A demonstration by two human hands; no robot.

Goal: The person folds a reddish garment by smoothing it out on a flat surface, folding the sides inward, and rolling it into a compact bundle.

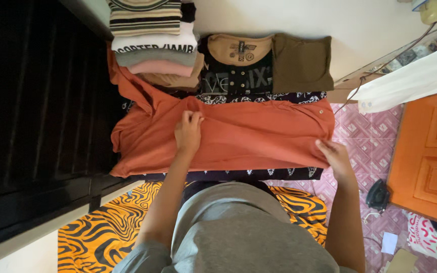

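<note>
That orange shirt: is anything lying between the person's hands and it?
Nothing visible. The left hand pinches the orange shirt near its middle, and the right hand grips its right edge. Both touch the fabric directly. The shirt lies on a dark patterned cloth.

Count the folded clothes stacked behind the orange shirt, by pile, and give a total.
Left pile, from striped top to tan at the bottom: 5
Right pile, tan and black printed shirt: 1
Right pile, olive shirt: 1
Total: 7

striped top (145,15) of clothes stack cut by upper edge, dark patterned cloth (259,97) mostly under orange shirt (238,134)
</note>
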